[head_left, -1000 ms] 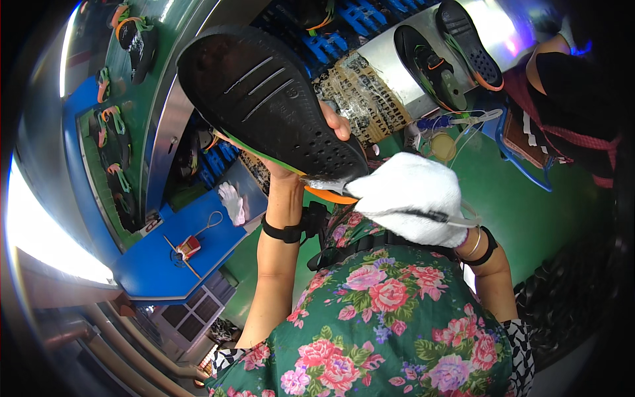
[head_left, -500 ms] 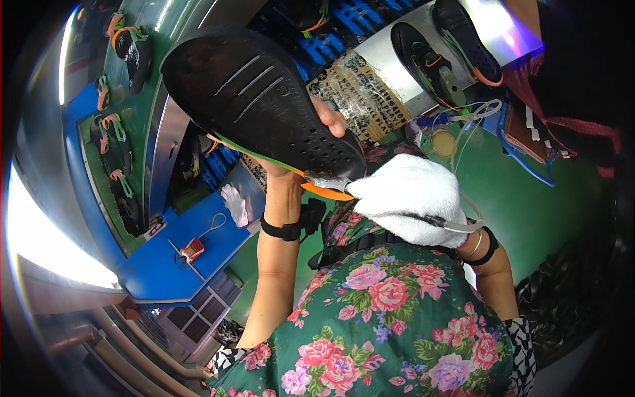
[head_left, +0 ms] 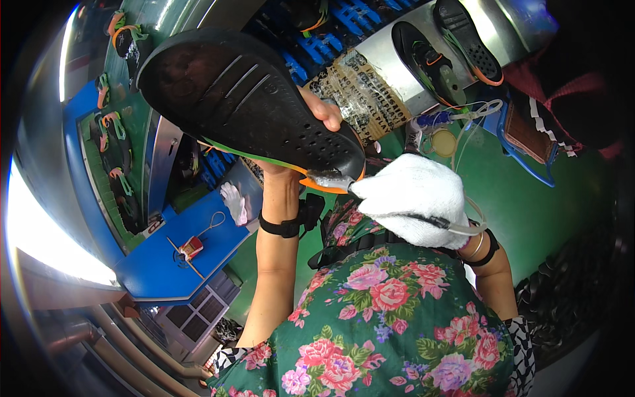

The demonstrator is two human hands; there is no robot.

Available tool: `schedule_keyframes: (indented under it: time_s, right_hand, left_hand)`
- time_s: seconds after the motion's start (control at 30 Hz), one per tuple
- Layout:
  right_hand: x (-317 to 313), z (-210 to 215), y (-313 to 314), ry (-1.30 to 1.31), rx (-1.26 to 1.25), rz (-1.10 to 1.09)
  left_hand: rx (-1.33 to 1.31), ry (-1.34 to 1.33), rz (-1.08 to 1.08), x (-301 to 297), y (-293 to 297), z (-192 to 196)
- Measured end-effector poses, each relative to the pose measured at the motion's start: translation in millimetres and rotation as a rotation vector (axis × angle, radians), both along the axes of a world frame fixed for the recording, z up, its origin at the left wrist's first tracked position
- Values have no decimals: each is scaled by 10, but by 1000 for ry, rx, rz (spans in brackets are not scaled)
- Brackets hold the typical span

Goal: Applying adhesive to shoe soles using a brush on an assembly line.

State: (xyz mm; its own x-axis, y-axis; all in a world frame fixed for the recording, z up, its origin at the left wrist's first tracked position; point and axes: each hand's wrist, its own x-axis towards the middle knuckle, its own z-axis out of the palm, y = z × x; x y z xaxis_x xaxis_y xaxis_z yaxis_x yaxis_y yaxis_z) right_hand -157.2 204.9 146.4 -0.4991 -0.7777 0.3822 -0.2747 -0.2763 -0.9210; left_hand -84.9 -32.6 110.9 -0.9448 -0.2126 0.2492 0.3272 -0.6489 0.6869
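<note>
My left hand (head_left: 311,126) holds up a black shoe (head_left: 245,106), sole toward me, with an orange and green edge; fingers wrap round its side near the heel end. My right hand (head_left: 413,198), in a white glove, grips a thin brush-like tool (head_left: 423,218) with a cord trailing from its back. The tool's tip touches the shoe's lower end, where a grey wet patch shows. A black band circles my left wrist.
Two more black shoes (head_left: 423,59) (head_left: 469,40) lie on a metal conveyor at top right. A round pot (head_left: 442,142) and a blue tray (head_left: 529,139) sit on the green bench. A blue shelf (head_left: 178,251) lies at the left with a small red thing, near a white glove (head_left: 233,200).
The shoe has shifted slightly left and up in my left hand. My gloved right hand has moved a little lower and right along the shoe's end.
</note>
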Motion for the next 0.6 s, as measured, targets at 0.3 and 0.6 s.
schedule_keyframes:
  time_s: [0.3, 0.6]
  right_hand:
    - [9, -28, 21, 76, -17, -26]
    - [75, 27, 18, 135, -16, -3]
  left_hand:
    - [-2, -8, 24, -14, -19, -8]
    - [-28, -64, 53, -36, 36, 52]
